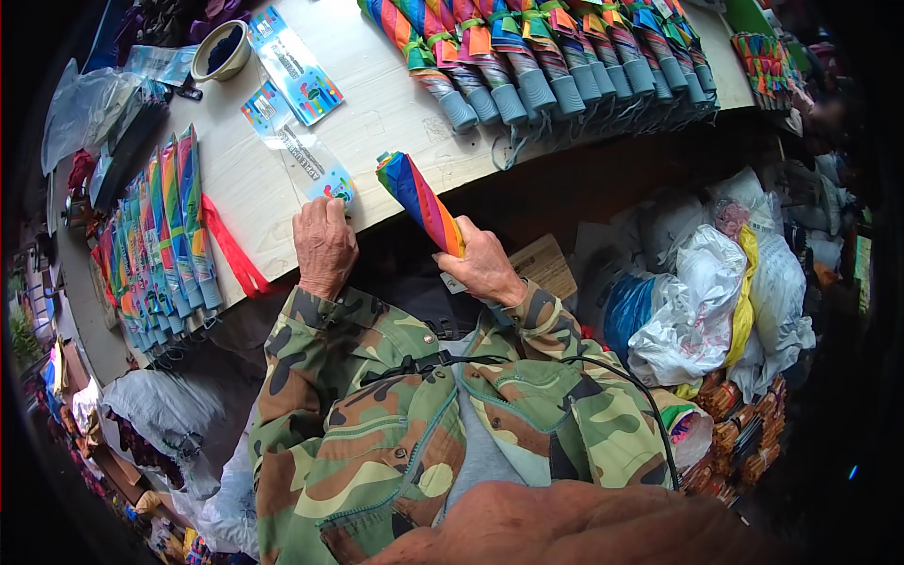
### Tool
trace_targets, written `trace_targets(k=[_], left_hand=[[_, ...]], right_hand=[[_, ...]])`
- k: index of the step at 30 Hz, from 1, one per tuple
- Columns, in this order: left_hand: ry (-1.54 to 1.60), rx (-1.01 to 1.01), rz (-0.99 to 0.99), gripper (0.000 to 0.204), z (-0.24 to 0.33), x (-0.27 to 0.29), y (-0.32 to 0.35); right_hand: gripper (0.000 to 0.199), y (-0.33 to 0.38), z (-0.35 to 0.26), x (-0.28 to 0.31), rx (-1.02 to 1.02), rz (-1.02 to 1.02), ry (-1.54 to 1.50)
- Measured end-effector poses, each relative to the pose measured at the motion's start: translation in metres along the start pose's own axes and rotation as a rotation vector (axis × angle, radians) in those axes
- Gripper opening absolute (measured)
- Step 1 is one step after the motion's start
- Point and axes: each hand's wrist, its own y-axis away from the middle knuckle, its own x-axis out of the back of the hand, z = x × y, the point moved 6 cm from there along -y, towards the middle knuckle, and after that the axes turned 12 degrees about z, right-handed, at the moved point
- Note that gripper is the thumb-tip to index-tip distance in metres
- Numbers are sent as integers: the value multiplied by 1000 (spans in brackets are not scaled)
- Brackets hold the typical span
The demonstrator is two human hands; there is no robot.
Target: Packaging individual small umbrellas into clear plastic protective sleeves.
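Note:
My right hand (pixel 482 264) grips a folded rainbow-striped umbrella (pixel 421 200) by its lower end, the top pointing up and left over the table's edge. My left hand (pixel 325 243) rests on the pale wooden table (pixel 386 113), its fingers on the lower end of a clear plastic sleeve with a printed blue card (pixel 306 158). Both forearms wear camouflage sleeves.
A row of rolled rainbow umbrellas with grey handles (pixel 556 66) lies along the far side. Bagged umbrellas (pixel 174 221) are stacked at the left, with a red strap (pixel 231 250) beside them. A second card sleeve (pixel 297 66) and a tape roll (pixel 221 49) lie at the back left. Plastic bags (pixel 725 282) fill the floor at right.

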Motion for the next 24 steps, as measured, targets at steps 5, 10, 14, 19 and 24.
trace_targets(k=[5, 10, 14, 19, 24], left_hand=[[49, 18, 23, 22, 1, 4, 5], [57, 51, 24, 14, -3, 3, 6], [67, 163, -79, 12, -5, -18, 4], [397, 342, -141, 9, -26, -34, 10], [832, 820, -475, 17, -46, -35, 7]], right_hand=[[44, 0, -1, 0, -54, -42, 20], [44, 0, -8, 2, -6, -37, 43], [39, -3, -41, 0, 168, -48, 44], [41, -9, -42, -15, 281, -11, 182], [40, -9, -28, -16, 291, -1, 290]])
